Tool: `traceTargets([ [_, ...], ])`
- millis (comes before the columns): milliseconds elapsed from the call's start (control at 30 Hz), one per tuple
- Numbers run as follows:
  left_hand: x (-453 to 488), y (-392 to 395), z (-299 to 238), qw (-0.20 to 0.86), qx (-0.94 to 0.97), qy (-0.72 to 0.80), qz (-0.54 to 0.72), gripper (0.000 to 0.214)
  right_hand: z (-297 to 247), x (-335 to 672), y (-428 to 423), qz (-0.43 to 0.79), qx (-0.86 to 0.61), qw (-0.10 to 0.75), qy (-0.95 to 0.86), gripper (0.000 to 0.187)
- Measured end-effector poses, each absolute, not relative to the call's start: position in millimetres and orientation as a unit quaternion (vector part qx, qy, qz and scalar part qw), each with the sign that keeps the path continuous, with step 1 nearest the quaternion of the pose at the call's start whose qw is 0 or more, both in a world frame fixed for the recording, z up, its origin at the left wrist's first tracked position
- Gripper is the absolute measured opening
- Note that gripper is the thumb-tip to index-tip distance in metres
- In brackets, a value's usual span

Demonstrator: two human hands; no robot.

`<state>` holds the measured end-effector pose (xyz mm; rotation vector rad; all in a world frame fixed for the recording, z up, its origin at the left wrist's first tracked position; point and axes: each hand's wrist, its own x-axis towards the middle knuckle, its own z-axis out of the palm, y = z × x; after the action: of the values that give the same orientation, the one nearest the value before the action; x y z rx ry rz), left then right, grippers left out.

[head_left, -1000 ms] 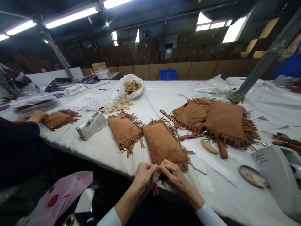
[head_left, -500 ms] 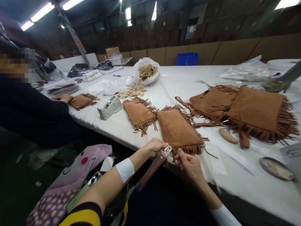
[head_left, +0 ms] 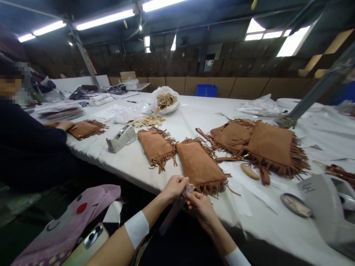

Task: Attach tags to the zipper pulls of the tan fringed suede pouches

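My left hand [head_left: 176,187] pinches the top end of a strap [head_left: 175,211], brownish and wrapped in clear plastic, which hangs down over the table's front edge. My right hand [head_left: 200,206] is closed on the same end, its fingertips right beside the left ones. What lies between the fingertips is small and partly hidden. Just behind both hands lies a brown fringed suede bag [head_left: 200,162]. A smaller fringed bag [head_left: 155,146] touches it on the left.
More fringed bags [head_left: 270,144] are piled to the right, near a wooden oval piece [head_left: 249,171]. Tape dispensers stand left [head_left: 122,138] and right [head_left: 327,207]. Behind is a plastic bag of tan tags [head_left: 165,101]. A co-worker's hand [head_left: 65,125] touches another bag at left.
My right hand has moved left to the strap's plastic-wrapped end, beside my left hand. The view has tilted up and turned slightly right.
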<state>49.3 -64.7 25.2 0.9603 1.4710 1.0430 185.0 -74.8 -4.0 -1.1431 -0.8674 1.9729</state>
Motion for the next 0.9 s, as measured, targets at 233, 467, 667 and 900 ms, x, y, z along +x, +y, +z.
traceTargets([
  [233,44,-106,13,0.555,0.413,0.579,0.432,0.046,-3,186,-79,0.789,-0.405,0.336,-0.317,0.035],
  [467,53,-111,-6,0.591,0.375,0.557,0.446,0.047,-5,189,-75,0.727,-0.473,0.318,-0.383,0.043],
  [667,55,-113,-5,0.612,0.363,0.543,0.446,0.045,-5,187,-59,0.78,-0.454,0.282,-0.325,0.042],
  [900,60,-120,-1,0.626,0.292,0.55,0.47,0.043,-4,182,-52,0.772,-0.47,0.338,-0.264,0.042],
])
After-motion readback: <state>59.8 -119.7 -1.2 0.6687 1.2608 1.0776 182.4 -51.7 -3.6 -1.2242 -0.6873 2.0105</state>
